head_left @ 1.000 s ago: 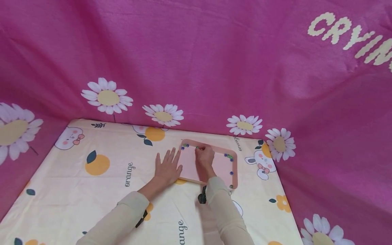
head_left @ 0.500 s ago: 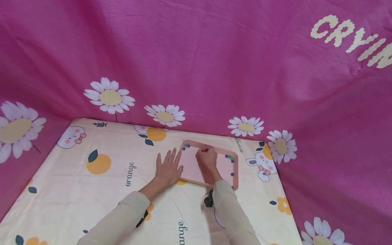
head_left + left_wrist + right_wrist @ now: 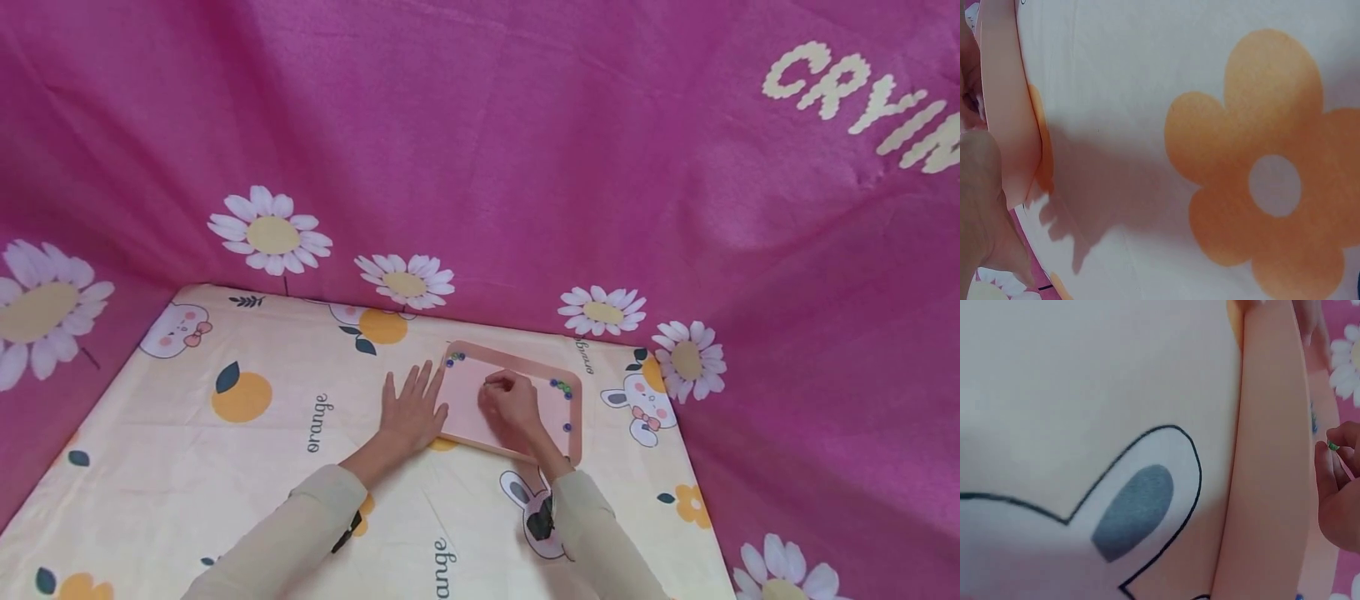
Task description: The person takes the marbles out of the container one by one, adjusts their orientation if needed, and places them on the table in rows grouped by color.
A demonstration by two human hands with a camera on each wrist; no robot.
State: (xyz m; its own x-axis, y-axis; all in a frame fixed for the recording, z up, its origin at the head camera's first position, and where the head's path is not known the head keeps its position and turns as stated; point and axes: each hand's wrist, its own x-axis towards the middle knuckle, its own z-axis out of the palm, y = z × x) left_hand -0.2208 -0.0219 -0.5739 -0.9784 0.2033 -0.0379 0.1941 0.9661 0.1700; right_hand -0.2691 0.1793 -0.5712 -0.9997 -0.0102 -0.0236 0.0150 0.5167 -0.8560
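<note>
A shallow pink tray [image 3: 465, 404] lies on the cloth. My left hand [image 3: 408, 417] rests flat at its left side, fingers spread, thumb and fingertips near the rim. Over the tray's middle, my right hand [image 3: 513, 404] pinches a small green marble [image 3: 1332, 445] between thumb and finger, seen best in the right wrist view. Several blue and green marbles [image 3: 566, 388] sit in the far right corner. A small group of marbles [image 3: 450, 362] lies in the far left corner. One blue marble [image 3: 567, 427] stands alone by the right wall.
The cloth [image 3: 277, 483] is cream with printed oranges, rabbits and flowers. A magenta curtain [image 3: 480, 150] with daisies rises behind the table and at both sides. Black wrist cameras [image 3: 540, 521] hang under the forearms.
My right hand has drawn back from the tray's far wall, nearer to me and slightly right, with the marble in its fingertips. The left hand stays in place.
</note>
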